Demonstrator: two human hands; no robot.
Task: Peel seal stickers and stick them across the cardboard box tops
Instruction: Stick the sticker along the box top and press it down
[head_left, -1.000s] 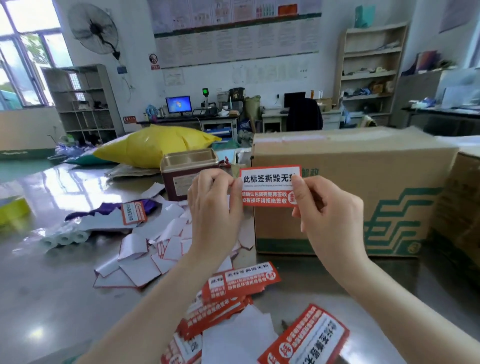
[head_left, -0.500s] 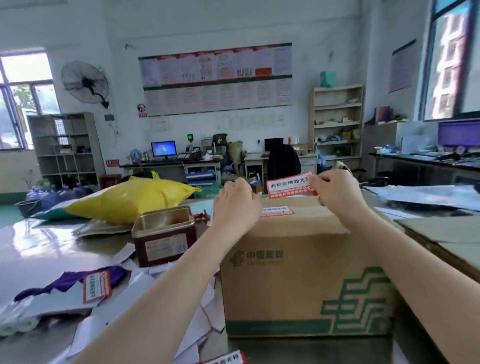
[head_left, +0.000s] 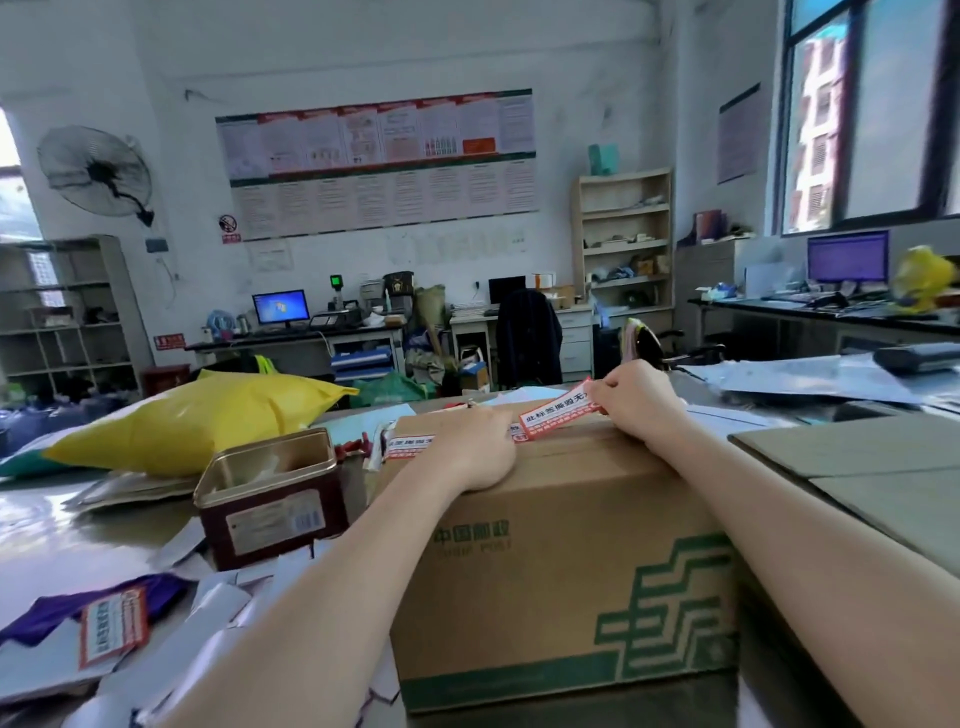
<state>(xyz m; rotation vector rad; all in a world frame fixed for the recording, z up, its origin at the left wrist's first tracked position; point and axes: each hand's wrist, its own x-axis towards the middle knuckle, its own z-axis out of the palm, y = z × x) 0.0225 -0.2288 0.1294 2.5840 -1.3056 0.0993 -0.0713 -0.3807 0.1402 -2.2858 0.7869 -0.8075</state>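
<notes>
Sticker (head_left: 556, 410) is pinched by right hand (head_left: 636, 402) over the box (head_left: 566, 545) top; left hand (head_left: 475, 447) is laid flat there. Tin (head_left: 270, 499) and yellow bag (head_left: 192, 421) are crowded leftward.

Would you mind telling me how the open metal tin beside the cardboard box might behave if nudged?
The tin probably slides rather than tips: it looks squat and flat-bottomed, on a glossy table. It seems light, since little shows inside. Its thin walls likely stay stiff.
</notes>
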